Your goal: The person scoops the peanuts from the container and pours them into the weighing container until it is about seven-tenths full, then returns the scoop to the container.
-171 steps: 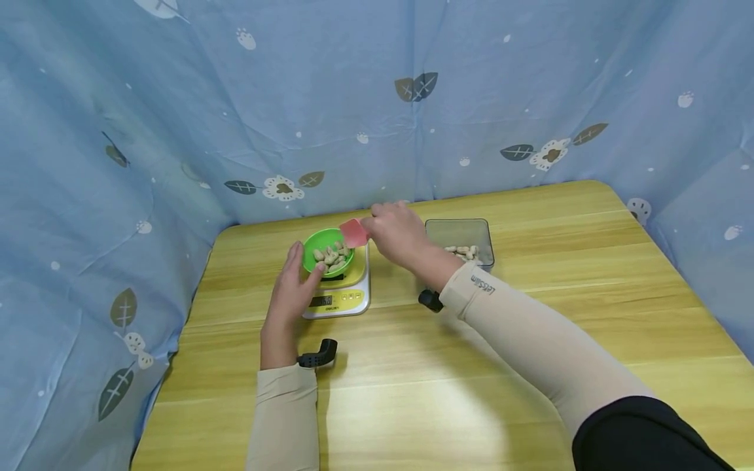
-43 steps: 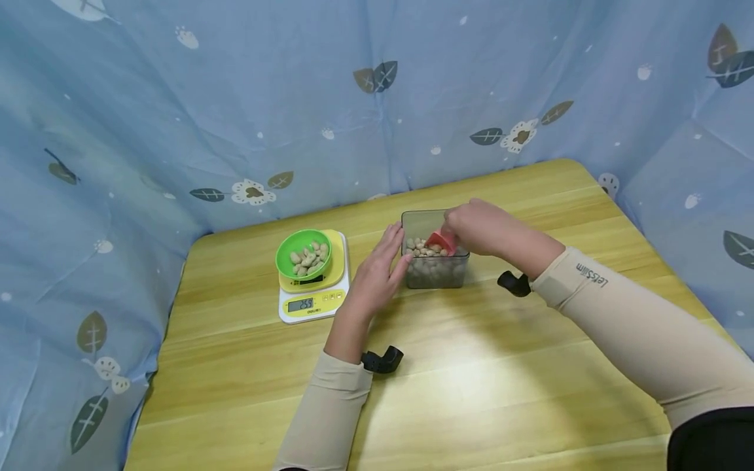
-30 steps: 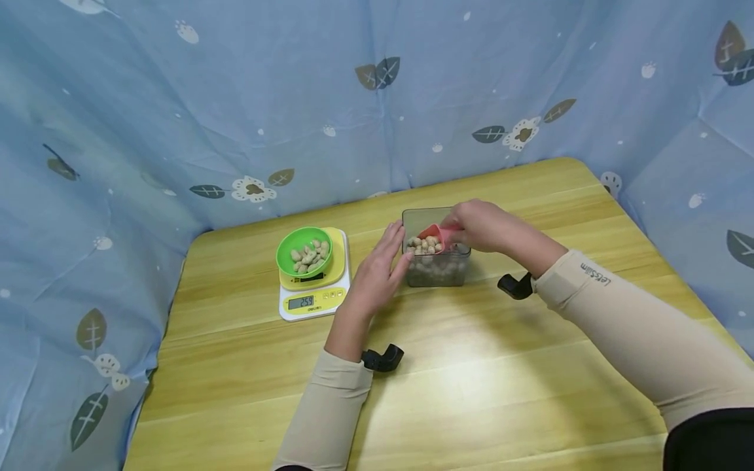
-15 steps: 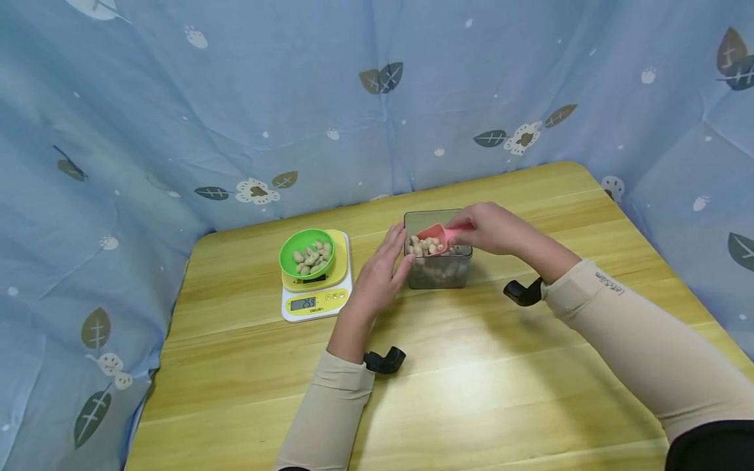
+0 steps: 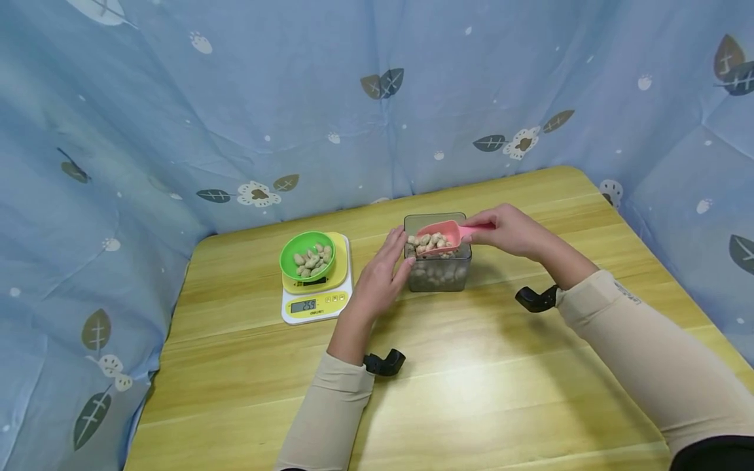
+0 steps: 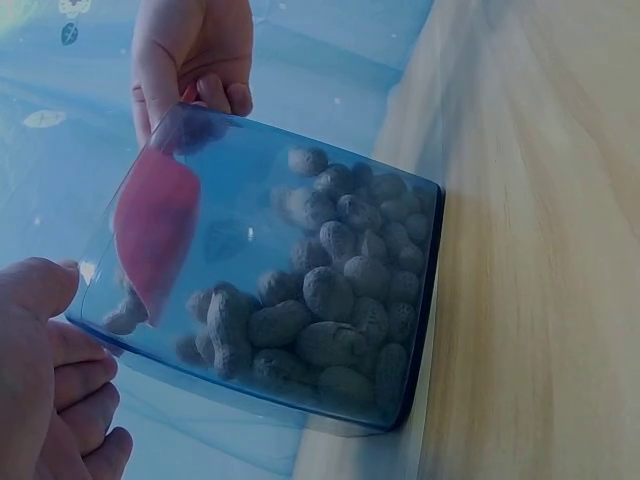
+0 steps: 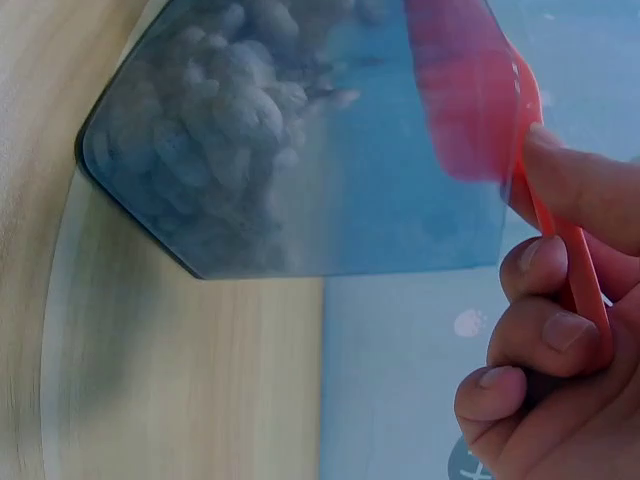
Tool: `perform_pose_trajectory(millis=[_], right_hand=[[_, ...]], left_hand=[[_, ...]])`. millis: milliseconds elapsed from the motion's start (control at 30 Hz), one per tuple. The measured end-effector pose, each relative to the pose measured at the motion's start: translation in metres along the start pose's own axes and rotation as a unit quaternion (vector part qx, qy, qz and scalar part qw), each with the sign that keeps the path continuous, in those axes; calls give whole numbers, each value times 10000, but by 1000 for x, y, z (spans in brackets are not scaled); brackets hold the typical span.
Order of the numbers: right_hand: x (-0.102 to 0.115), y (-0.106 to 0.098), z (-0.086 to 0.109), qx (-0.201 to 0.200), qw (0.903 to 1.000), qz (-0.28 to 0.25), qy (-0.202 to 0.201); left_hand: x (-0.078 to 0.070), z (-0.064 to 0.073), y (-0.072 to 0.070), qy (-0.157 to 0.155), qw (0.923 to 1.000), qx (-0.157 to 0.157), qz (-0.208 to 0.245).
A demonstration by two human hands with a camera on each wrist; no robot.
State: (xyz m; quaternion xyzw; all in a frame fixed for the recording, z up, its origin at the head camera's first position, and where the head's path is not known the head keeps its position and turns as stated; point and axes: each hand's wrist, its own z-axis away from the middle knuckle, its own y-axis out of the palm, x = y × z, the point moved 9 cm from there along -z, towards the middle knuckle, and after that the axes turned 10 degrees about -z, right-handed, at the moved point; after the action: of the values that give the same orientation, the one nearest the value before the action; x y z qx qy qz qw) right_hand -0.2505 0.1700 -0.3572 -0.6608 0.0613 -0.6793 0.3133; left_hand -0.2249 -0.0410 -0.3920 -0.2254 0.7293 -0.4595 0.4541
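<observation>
My right hand (image 5: 512, 232) grips the handle of a pink scoop (image 5: 452, 230) at the right rim of a clear grey plastic box (image 5: 438, 282). Unshelled peanuts (image 5: 434, 242) lie in the scoop bowl, which is level with the box's top. More peanuts (image 6: 335, 300) fill the lower part of the box, seen through its wall. My left hand (image 5: 379, 278) rests against the box's left side, fingers straight, thumb near the front corner. To the left, a green bowl (image 5: 287, 258) holding peanuts sits on a yellow and white kitchen scale (image 5: 321, 313); its digits look like 259.
The wooden table (image 5: 247, 366) carries the scale and box near its back edge. A blue patterned curtain (image 5: 330, 91) hangs behind and along both sides. Black wrist cameras (image 5: 384, 362) stick out from both forearms.
Earlier the right hand held the scoop over the green bowl, with the left hand beside it. Both moved right to the box. The scoop dipped among the peanuts and has risen loaded.
</observation>
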Motion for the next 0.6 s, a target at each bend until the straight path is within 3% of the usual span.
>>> perform_pose_trajectory(millis=[267, 600], right_hand=[[-3, -9, 6, -69, 9997, -225, 79], [-12, -5, 6, -114, 9986, -494, 165]], left_hand=[[1, 0, 1, -5, 10000, -21, -3], [0, 0, 1, 37, 9999, -66, 76]])
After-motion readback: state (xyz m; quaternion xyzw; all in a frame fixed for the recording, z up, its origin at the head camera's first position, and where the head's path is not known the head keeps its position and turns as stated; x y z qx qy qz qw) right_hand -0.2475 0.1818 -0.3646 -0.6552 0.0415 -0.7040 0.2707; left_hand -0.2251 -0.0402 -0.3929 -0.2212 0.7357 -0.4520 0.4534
